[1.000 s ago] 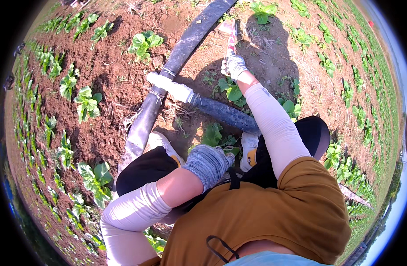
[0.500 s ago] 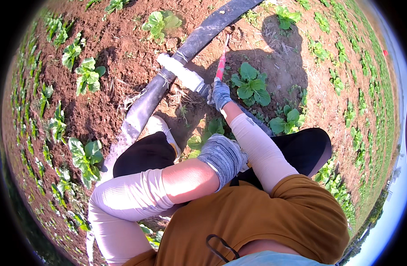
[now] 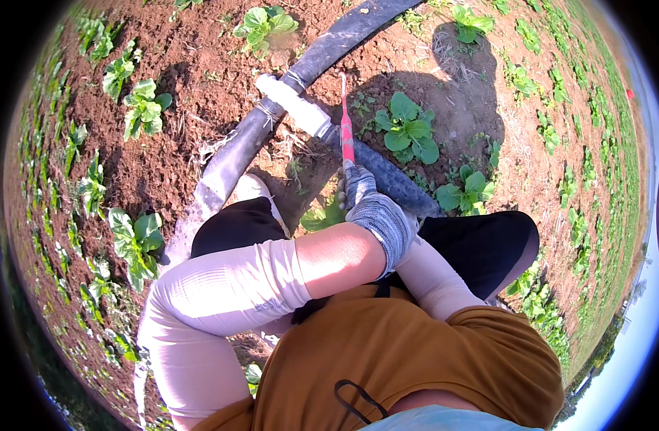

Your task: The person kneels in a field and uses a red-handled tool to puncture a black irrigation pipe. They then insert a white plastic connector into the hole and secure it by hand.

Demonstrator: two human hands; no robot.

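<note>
My right hand (image 3: 357,188), in a grey-blue knit glove, is closed around a slim tool with a red handle (image 3: 346,140). The tool's thin, pale end points away from me, and I cannot make out its exact kind. My left hand (image 3: 387,223), gloved alike, lies across my right wrist near the pale sleeve (image 3: 441,276); its fingers are turned away and hidden. Just beyond the hands, a white pipe fitting (image 3: 295,106) joins a dark flat hose (image 3: 326,54) to a branch hose (image 3: 398,179). Ties wrap the main hose on both sides of the fitting.
Leafy green plants (image 3: 408,129) grow in rows across the reddish soil (image 3: 193,72). One plant stands close right of the tool. A white shoe (image 3: 254,188) rests beside the main hose. My dark-clad knees flank the hands.
My right hand has drawn back toward me with the tool, away from the fitting. My left hand has moved right and forward onto the right wrist.
</note>
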